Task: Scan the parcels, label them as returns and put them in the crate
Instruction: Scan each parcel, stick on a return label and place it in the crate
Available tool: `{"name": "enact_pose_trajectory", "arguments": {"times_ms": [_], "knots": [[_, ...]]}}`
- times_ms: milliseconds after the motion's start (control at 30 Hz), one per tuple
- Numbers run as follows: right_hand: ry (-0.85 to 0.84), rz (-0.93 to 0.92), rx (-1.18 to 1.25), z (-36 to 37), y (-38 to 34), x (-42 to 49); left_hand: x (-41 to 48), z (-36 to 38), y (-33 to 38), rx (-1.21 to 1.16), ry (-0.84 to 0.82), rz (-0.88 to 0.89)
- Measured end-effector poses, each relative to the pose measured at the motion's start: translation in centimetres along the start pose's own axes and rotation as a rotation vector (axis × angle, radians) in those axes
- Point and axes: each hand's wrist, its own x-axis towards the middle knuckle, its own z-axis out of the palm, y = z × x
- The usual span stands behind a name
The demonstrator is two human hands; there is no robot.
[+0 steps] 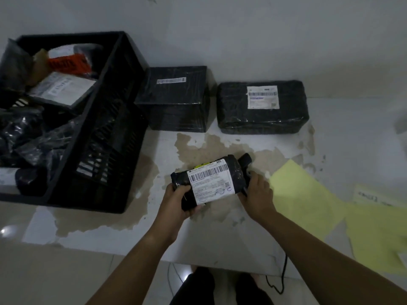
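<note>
Left hand (178, 201) grips a labelled black parcel (211, 181) over the bench's (220, 238) middle, right hand (258, 194) grips a scanner (245, 161) at its other end, and the left-edge crate (119, 133) holds several wrapped parcels (61, 89).

Crate (114, 128) fills bench (198, 238) left edge, parcels (59, 89) piled in its left half. Left box (176, 100), just beside crate, and right box (262, 115) line back edge, narrow gap between. Yellow sheets (308, 199) lie flat along right edge. Left hand (176, 201) with parcel (211, 181) and right hand (258, 194) with scanner (245, 160) sit mid-bench. Front edge open.
</note>
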Motion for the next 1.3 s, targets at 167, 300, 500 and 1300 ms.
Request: {"name": "enact_pose_trajectory", "arguments": {"times_ms": [167, 300, 500, 1300], "knots": [[0.063, -0.012, 0.281, -2.6, 1.9, -2.9, -0.1, 1.8, -0.8, 0.041, 0.001, -0.029], [0.016, 0.122, 0.798, -6.8, 4.6, -7.9, -0.6, 6.0, -2.3, 0.107, -0.083, -0.042], [0.024, 0.244, 0.861, -9.6, 11.5, -11.4, -1.2, 14.5, -4.9, 0.262, -0.24, -0.066], [0.273, 0.316, -0.104, -16.0, 38.1, -12.1, 4.7, 23.1, -12.9, 0.915, -0.244, -0.005]]}}
